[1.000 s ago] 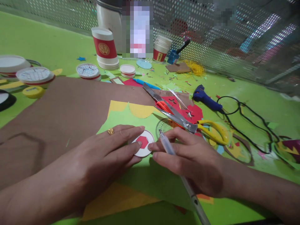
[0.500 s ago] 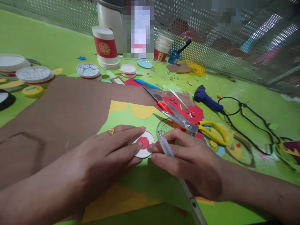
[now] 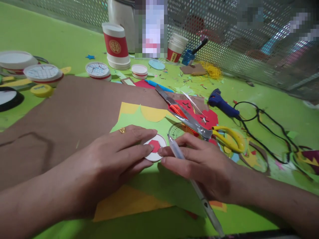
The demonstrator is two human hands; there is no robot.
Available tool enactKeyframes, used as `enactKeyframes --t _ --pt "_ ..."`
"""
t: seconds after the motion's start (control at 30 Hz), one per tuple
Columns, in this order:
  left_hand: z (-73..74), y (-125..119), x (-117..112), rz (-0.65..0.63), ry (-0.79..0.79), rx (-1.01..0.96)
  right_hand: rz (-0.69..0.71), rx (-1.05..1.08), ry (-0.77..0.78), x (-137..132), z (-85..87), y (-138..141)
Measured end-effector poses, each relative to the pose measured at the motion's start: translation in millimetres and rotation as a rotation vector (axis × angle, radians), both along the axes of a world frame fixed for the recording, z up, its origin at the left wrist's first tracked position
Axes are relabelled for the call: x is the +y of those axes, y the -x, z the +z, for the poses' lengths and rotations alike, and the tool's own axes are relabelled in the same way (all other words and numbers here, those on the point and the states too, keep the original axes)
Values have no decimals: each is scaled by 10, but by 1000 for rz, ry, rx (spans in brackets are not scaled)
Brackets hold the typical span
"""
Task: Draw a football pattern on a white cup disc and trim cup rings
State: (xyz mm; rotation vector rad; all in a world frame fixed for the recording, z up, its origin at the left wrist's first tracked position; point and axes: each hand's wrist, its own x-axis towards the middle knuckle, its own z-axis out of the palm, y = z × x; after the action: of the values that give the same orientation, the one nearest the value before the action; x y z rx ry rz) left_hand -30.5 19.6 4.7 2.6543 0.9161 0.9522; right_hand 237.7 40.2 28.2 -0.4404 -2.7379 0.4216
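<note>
My left hand [image 3: 117,154], a gold ring on one finger, lies flat with fingers stretched over a white round disc [image 3: 154,153] that carries a red hexagon [image 3: 156,145]. The disc rests on a green paper sheet [image 3: 159,186]. My right hand [image 3: 201,166] touches the disc's right edge with its fingertips and holds a clear pen [image 3: 189,181] between the fingers, tip pointing up and away.
Yellow-handled scissors [image 3: 199,127] lie open just behind my right hand, on red paper scraps. A blue glue gun [image 3: 221,103] with black cord lies to the right. Brown paper [image 3: 64,109] covers the left. Paper cups [image 3: 116,44], lids and a mesh fence stand behind.
Both hands stay on the disc, barely shifting. The view has tilted slightly, so everything sits a little higher and to the right in the picture.
</note>
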Motion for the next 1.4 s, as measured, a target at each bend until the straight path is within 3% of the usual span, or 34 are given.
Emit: enactKeyframes --t 0.3,0.73,1.4 --pt "12 -13 0 1 73 -65 -3 107 21 25 -12 34" --pt "-131 47 -37 25 -37 11 0 25 1 6 -19 15" --pt "-151 70 -51 26 -16 26 25 17 -37 59 -74 -21"
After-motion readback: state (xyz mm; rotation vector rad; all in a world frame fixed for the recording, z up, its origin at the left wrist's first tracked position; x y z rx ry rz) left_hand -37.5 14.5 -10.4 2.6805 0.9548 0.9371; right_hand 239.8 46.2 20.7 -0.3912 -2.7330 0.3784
